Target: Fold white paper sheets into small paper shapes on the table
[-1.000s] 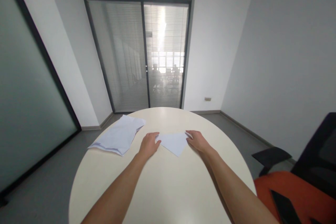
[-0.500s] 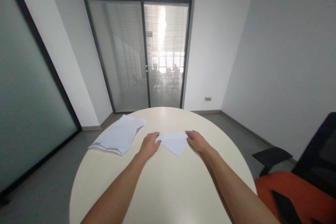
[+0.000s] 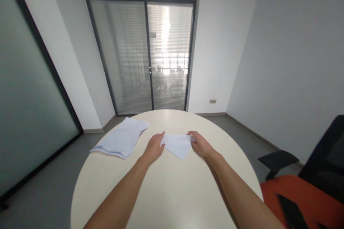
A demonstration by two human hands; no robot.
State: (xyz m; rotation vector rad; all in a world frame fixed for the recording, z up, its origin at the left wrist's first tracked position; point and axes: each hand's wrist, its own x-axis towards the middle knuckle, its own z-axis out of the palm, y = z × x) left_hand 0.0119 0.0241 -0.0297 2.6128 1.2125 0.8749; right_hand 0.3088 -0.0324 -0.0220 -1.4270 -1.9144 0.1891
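Observation:
A folded sheet of white paper [image 3: 177, 146] lies on the round table, with a pointed corner toward me and a straight strip along its far side. My left hand [image 3: 155, 146] grips its left end between thumb and fingers. At the opposite end, my right hand [image 3: 200, 144] has thumb and fingers closed on the paper's right edge. Both fingertips partly cover the ends of the sheet. Left of my left hand rests a loose stack of white paper [image 3: 122, 137], its edges uneven.
The cream round table [image 3: 166, 193] fills the middle of the view. An orange chair [image 3: 309, 200] with black armrests stands close at the right. Beyond the table is a glass door [image 3: 123, 61] with blinds, and a frosted glass panel [image 3: 27, 96] is on the left.
The fingers of both hands have shifted slightly at the far edge of the folded paper, the right ones lifting and moving a little inward. The paper stays in nearly the same place.

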